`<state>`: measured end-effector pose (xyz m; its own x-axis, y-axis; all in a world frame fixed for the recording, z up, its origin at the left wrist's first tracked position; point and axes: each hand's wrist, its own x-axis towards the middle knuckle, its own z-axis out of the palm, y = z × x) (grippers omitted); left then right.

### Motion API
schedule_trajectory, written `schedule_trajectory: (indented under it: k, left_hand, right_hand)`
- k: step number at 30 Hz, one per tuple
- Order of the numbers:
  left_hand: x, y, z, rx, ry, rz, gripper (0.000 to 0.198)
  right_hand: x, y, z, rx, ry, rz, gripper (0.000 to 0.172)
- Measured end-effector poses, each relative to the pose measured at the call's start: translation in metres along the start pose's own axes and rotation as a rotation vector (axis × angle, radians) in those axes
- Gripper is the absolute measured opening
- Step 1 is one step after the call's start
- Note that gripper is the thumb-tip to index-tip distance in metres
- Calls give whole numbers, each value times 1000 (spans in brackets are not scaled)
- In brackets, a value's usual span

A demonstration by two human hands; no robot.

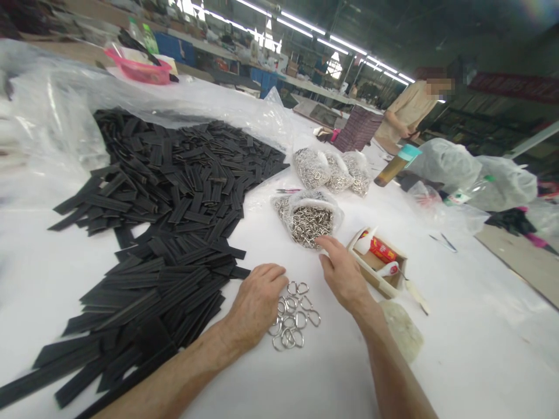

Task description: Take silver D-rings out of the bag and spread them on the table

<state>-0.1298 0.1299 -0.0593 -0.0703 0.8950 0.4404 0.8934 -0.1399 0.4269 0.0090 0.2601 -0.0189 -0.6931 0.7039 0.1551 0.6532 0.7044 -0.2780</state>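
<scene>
Setting: factory hall; white tabletop (437, 349).
Landmark: loose D-rings (292, 317), a small silver cluster of flat-lying rings.
Left hand (257, 302): palm down, fingers curled, touching the cluster's left edge; nothing gripped.
Right hand (343, 273): open, empty, just right of the cluster, fingertips reaching the open bag of rings (311, 220) beyond it.
Black strips (166, 233): heaped left.

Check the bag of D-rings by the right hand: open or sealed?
Open. The bag of D-rings has its plastic mouth spread, rings exposed, right hand fingertips at its edge.
</scene>
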Motion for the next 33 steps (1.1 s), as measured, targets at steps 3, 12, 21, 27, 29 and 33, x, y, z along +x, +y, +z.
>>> schedule_trajectory:
  k: [3, 12, 21, 27, 29, 33]
  left_hand:
    - [0, 0, -1, 1, -2, 9, 36]
    - [3, 1, -1, 19, -10, 15, 36]
    - [1, 1, -1, 13, -14, 26, 37]
    - [1, 1, 0, 13, -4, 19, 35]
    - [1, 0, 0, 14, -1, 24, 36]
    - [1, 1, 0, 16, -5, 30, 36]
  right_hand:
    - [16, 4, 19, -66, 52, 13, 54]
    - [15, 4, 10, -99, -75, -76, 49]
    - [10, 6, -10, 86, -110, -41, 35]
    - [12, 15, -9, 182, -19, 17, 37]
    - [13, 12, -2, 187, -11, -6, 42]
    - [12, 4, 8, 192, -83, -83, 43]
